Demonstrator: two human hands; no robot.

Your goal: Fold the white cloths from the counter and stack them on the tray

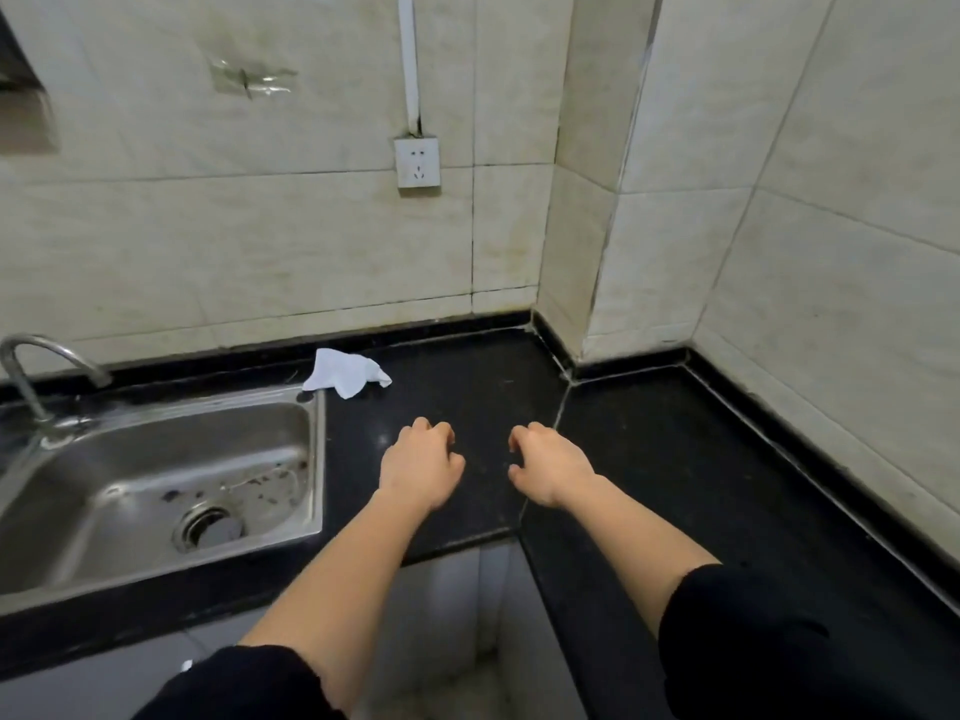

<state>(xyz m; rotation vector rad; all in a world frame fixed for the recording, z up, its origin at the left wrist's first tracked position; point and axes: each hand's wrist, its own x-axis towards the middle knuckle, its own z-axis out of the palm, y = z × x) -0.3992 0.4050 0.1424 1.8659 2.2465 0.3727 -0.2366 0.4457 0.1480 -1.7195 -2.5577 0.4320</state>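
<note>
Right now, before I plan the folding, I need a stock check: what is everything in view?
polished black stone counter: 1, black, wrapping the corner
stainless steel sink: 1, silver, in counter, left
curved metal faucet: 1, silver, behind sink, far left
crumpled white cloth: 1, white, on counter, by sink's far right corner
square plastic wall socket: 1, white, on beige tiled wall above cloth
left hand: 1, bare, over counter, holding nothing
right hand: 1, bare, beside it, holding nothing

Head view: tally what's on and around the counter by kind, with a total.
white cloth: 1
stainless steel sink: 1
faucet: 1
wall socket: 1
hands: 2, left hand and right hand
Total: 6
</note>
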